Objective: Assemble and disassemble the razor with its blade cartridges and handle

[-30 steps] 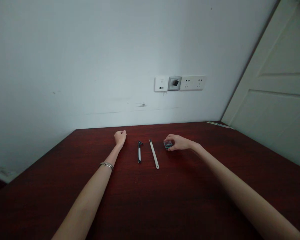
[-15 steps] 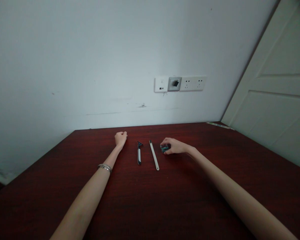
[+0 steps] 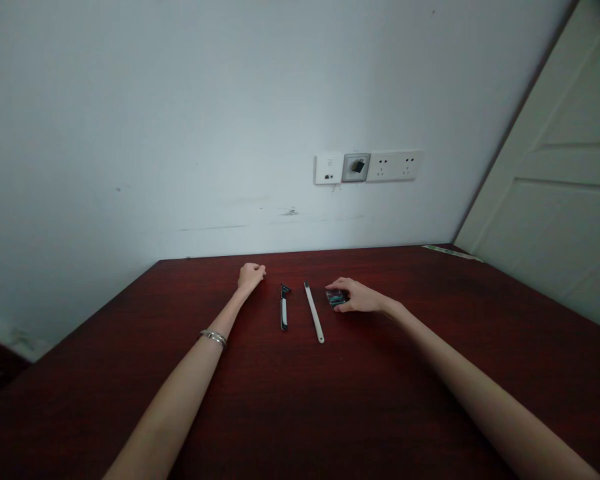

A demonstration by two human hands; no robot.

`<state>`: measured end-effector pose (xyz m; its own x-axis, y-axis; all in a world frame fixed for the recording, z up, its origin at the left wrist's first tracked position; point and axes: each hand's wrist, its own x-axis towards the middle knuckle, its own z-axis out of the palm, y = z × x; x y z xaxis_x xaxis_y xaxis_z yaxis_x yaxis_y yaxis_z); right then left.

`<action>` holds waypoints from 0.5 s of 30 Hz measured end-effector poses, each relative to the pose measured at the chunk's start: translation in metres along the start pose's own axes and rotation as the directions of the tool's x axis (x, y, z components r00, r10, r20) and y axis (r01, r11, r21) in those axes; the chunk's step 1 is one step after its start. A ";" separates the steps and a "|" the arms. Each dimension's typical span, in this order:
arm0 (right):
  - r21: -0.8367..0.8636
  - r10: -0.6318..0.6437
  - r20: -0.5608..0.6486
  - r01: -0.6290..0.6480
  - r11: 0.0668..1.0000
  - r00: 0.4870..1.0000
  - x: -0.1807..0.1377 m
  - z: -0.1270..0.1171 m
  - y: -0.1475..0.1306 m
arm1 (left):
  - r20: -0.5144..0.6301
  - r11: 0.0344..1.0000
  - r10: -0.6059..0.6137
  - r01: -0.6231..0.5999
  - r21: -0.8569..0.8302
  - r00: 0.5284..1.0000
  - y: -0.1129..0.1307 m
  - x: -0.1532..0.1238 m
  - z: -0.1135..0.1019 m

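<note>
Table (image 3: 430,373): dark red wood, set against pale wall.
Right hand (image 3: 363,297): fingers curled over block (image 3: 335,298), gripping it. Block sits at hand's left edge, on table.
Left hand (image 3: 251,275): loose fist, nothing visible in it, resting on table, well apart from block. Right hand nearer.
Stick (image 3: 314,321): white, long axis running away from person, just left of block.
Razor (image 3: 283,308): black and white, roughly parallel to stick, between stick and left hand.
Block: small, teal and dark, perhaps patterned; too small to be sure.
</note>
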<state>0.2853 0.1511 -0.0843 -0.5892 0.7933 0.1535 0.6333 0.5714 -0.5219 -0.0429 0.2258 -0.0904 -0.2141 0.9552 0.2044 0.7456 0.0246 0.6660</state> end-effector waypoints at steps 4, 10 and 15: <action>0.072 0.018 -0.044 -0.015 0.997 0.999 -0.001 -0.003 0.001 | 0.213 0.995 0.095 -0.095 -0.013 0.972 0.019 -0.003 -0.026; 0.180 0.094 -0.117 -0.072 0.981 0.989 -0.002 -0.006 0.004 | 0.714 0.967 0.217 -0.245 -0.066 0.666 0.041 -0.023 -0.051; 0.204 0.103 -0.149 -0.071 0.976 0.983 -0.002 -0.006 0.006 | 0.684 0.971 0.218 -0.226 -0.079 0.697 0.042 -0.035 -0.038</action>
<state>0.2929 0.1545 -0.0828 -0.4394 0.8704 0.2221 0.5581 0.4583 -0.6917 -0.0277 0.1819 -0.0421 0.4444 0.8725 -0.2030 0.7226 -0.2152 0.6570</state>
